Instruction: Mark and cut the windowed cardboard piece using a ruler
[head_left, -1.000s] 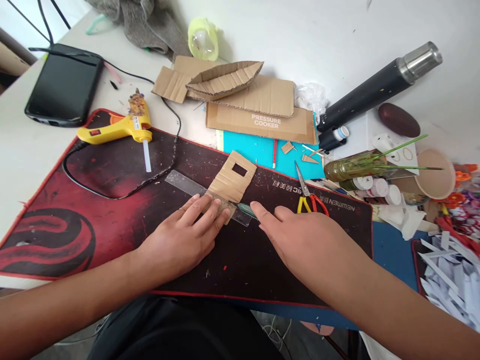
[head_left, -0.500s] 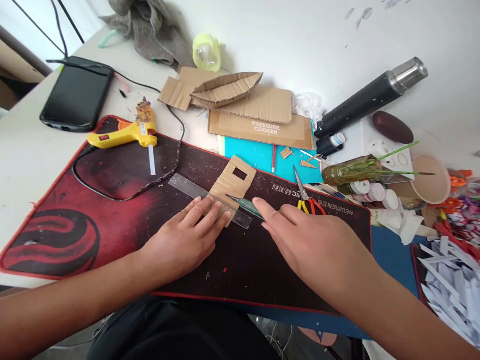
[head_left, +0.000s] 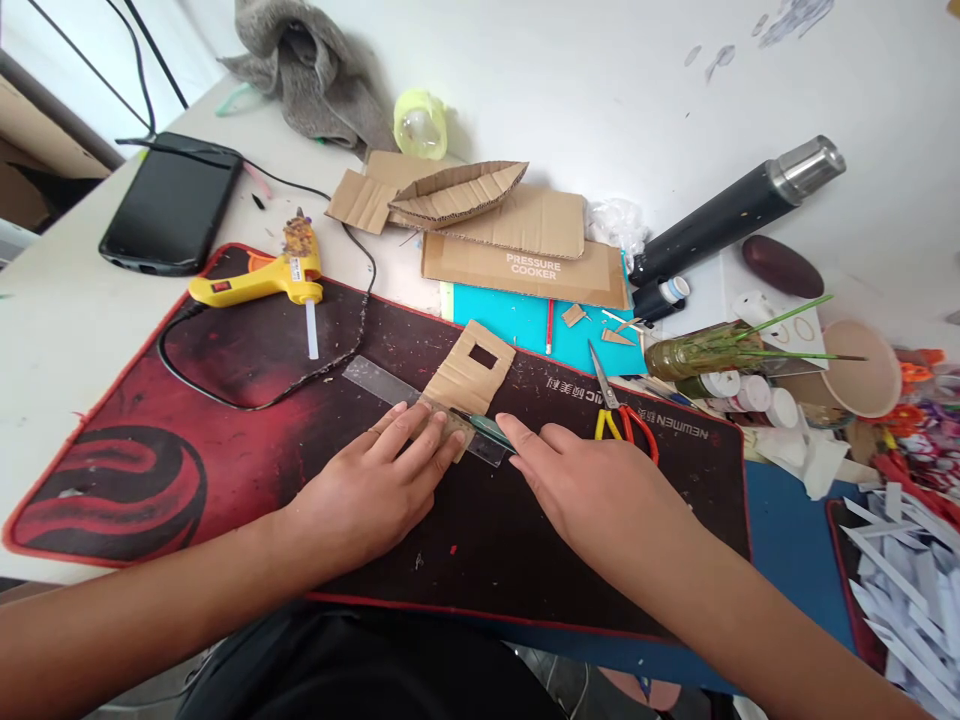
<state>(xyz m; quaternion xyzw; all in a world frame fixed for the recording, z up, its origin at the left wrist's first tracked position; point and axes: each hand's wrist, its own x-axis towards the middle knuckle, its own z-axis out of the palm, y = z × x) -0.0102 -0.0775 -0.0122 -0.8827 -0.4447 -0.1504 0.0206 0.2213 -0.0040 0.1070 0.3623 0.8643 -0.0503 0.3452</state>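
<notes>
A small cardboard piece (head_left: 466, 376) with a square window cut in it lies on the red and black mat (head_left: 225, 440). A clear plastic ruler (head_left: 375, 381) lies across its near end. My left hand (head_left: 375, 480) presses flat on the ruler and the cardboard with spread fingers. My right hand (head_left: 592, 490) grips a green-handled craft knife (head_left: 491, 429), forefinger stretched along it, the blade at the ruler's edge beside the cardboard.
A yellow glue gun (head_left: 259, 282) with its black cord lies at the mat's far left, a phone (head_left: 172, 205) behind it. Scissors (head_left: 619, 405), a cardboard boat (head_left: 457, 190), stacked cardboard (head_left: 525, 265), a black flask (head_left: 739, 205), paint pots, a paper cup (head_left: 866, 370) and paper strips (head_left: 907, 575) crowd the right.
My right hand has drawn the knife back toward me along the ruler's edge. My left hand stays pressed on the ruler. The camera has tilted a little.
</notes>
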